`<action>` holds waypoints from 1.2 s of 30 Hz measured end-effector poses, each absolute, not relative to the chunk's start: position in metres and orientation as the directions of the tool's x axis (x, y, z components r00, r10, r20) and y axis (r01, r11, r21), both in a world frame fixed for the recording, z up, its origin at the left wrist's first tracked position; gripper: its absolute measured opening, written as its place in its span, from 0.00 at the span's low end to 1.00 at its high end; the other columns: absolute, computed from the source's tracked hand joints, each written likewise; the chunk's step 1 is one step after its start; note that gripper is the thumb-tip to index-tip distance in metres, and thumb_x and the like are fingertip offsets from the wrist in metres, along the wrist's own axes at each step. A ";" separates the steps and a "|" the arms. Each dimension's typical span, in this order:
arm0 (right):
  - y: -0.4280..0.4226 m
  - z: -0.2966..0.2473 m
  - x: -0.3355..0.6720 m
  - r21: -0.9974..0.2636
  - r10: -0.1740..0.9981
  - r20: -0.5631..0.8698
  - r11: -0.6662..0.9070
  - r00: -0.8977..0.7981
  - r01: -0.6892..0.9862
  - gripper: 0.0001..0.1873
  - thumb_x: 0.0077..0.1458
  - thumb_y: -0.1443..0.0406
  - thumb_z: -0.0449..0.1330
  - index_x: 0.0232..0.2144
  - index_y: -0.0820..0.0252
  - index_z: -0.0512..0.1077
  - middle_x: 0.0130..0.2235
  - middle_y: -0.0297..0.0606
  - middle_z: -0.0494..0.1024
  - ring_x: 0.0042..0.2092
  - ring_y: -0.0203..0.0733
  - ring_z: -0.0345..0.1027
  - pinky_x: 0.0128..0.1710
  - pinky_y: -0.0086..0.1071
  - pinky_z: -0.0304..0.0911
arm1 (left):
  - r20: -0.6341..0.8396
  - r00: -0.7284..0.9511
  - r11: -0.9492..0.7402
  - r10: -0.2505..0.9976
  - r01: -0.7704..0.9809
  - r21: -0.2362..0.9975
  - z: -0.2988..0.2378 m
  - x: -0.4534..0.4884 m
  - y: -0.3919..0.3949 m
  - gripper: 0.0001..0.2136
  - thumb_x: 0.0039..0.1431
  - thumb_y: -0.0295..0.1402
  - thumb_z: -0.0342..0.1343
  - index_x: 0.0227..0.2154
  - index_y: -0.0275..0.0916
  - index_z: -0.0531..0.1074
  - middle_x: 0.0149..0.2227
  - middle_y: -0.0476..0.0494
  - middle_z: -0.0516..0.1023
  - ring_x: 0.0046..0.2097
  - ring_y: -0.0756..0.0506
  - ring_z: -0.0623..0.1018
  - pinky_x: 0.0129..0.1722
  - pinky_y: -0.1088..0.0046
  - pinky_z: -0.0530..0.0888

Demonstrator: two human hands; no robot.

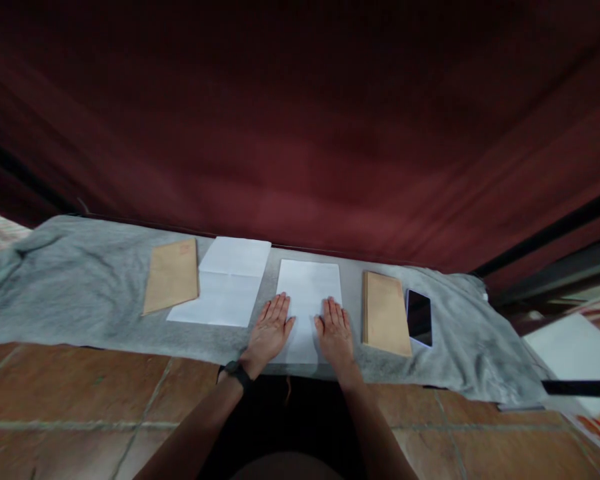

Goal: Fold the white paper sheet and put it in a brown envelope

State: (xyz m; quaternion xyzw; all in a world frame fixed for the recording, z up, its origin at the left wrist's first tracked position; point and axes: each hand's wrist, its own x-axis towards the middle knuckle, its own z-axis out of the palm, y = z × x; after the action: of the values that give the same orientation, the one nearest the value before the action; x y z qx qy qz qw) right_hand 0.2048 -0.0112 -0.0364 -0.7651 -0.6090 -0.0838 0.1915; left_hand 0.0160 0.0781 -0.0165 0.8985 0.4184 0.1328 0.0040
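A white sheet of paper (310, 280) lies flat in front of me on a grey cloth. My left hand (271, 328) rests palm down on its left edge, fingers stretched out. On the right edge lies my right hand (336, 333), flat too, with its fingers extended. To the left, a creased white sheet (230, 287) lies unfolded, partly under a brown envelope (173, 275). A stack of brown envelopes (387, 313) sits to the right of my right hand.
Beside the envelope stack is a phone (419, 318) with a dark screen. The grey cloth (105, 287) covers a long, narrow surface. Behind it rises a dark red fabric wall (300, 147). Brown floor tiles (80, 387) show below, and a white panel (575, 347) stands at far right.
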 end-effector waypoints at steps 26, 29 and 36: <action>0.006 -0.001 0.206 -0.371 0.926 0.269 -0.154 0.265 0.916 0.29 0.72 0.59 0.39 0.66 0.67 0.61 0.67 0.51 0.64 0.69 0.51 0.53 0.69 0.54 0.47 | 0.216 0.687 -0.720 0.694 0.663 0.205 -0.011 0.080 0.080 0.26 0.71 0.36 0.37 0.67 0.31 0.57 0.70 0.34 0.59 0.71 0.40 0.57 0.69 0.56 0.57; 0.037 0.007 0.209 -0.400 0.938 0.261 -0.109 0.227 0.910 0.28 0.72 0.61 0.37 0.65 0.66 0.63 0.66 0.50 0.66 0.69 0.47 0.55 0.68 0.49 0.52 | 0.177 0.718 -0.739 0.674 0.648 0.184 -0.014 0.093 0.098 0.26 0.69 0.33 0.39 0.68 0.31 0.57 0.69 0.33 0.60 0.71 0.39 0.57 0.68 0.53 0.57; 0.083 -0.009 0.215 -0.328 0.960 0.215 -0.101 0.178 0.939 0.28 0.73 0.63 0.36 0.64 0.63 0.65 0.66 0.46 0.66 0.69 0.46 0.54 0.69 0.48 0.48 | 0.147 0.663 -0.679 0.734 0.716 0.163 -0.018 0.099 0.131 0.26 0.69 0.31 0.36 0.67 0.31 0.58 0.69 0.34 0.60 0.71 0.41 0.56 0.69 0.55 0.55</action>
State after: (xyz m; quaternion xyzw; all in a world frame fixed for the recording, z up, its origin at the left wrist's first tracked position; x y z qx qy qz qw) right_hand 0.2147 0.0834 -0.0089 -0.7415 -0.6405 0.0261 0.1983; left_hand 0.0989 0.1313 -0.0181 0.9108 0.3978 0.1006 0.0454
